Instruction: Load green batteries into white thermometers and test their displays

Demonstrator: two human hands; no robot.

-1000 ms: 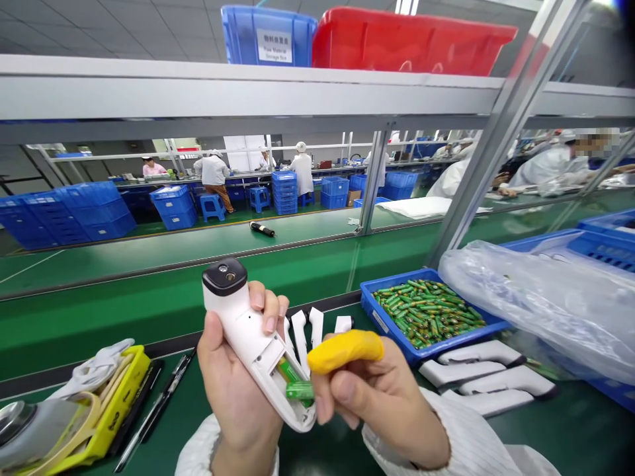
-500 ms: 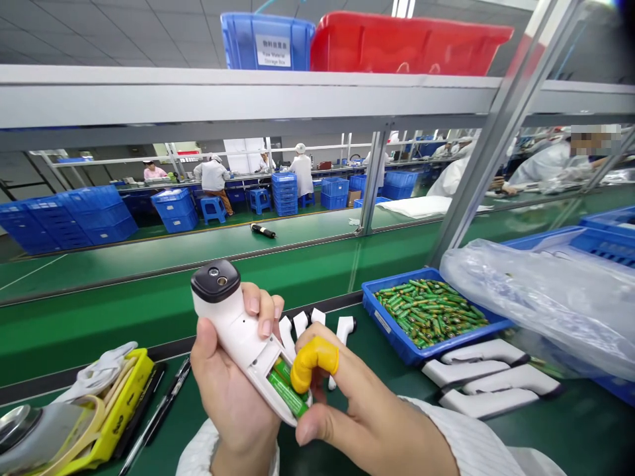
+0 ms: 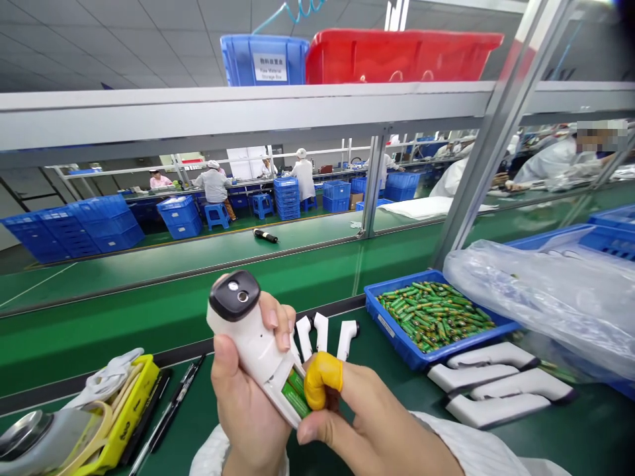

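Note:
My left hand is wrapped round a white infrared thermometer with a black sensor head, tilted so that its open battery compartment faces up. Two green batteries lie in that compartment, partly covered by my fingers. At the handle's lower end is my right hand, its thumb and bent index finger closed at the battery ends. A yellow finger cot covers that index finger. Behind the hands, several more white thermometers lie on the green bench.
A blue tray full of green batteries stands right of my hands. Several white thermometer pieces lie before it, near a clear plastic bag. Pens and a yellow holder lie left. A metal post rises at right.
Both hands and the thermometer sit slightly further right in the picture, as the view has shifted. The batteries show less beyond the compartment's lower end, with my right fingers against them.

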